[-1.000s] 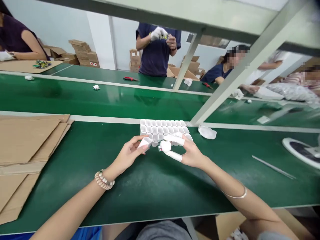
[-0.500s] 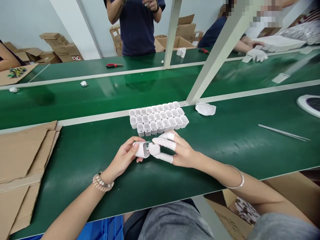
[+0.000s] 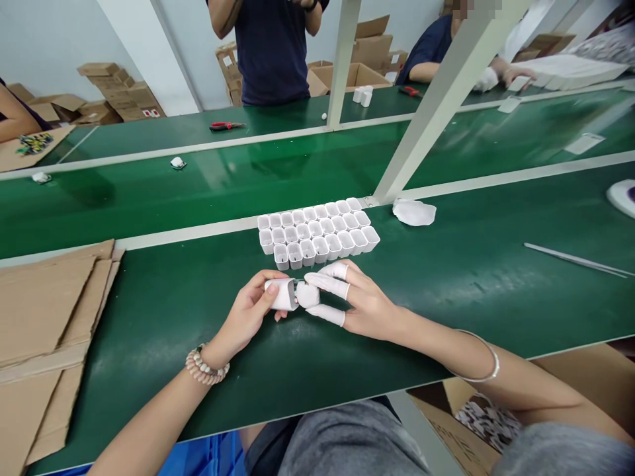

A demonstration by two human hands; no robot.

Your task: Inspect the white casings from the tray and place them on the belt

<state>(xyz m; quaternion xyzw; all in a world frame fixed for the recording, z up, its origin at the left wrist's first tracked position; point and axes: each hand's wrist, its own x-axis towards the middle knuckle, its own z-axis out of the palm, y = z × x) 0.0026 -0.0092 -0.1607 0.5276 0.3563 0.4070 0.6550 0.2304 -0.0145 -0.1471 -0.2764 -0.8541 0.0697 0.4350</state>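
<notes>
Green bench (image 3: pixel 446 291), cardboard (image 3: pixel 44 311) alongside, left hand (image 3: pixel 247 316) and right hand (image 3: pixel 366 305) together, pinching white casing (image 3: pixel 282 295)

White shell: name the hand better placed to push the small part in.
Likely right: the right hand pinches the small part at the white shell's mouth; the left hand grips the shell.

Deep glossy green all over the bench top (image 3: pixel 446 284), plain. Pure white for the shell (image 3: pixel 282 294) in the left hand (image 3: pixel 245 316), same white on the finger cots (image 3: pixel 330 284) of the right hand (image 3: pixel 364 305) and the block of little cups (image 3: pixel 317 233) behind. Plain brown cardboard (image 3: pixel 44 304) off left. Cream-and-tan beads on the bracelet (image 3: pixel 206 367), silver bangle (image 3: pixel 483 367), red handles on the pliers (image 3: pixel 225 125), bright blue crate (image 3: pixel 208 456) down below.
</notes>
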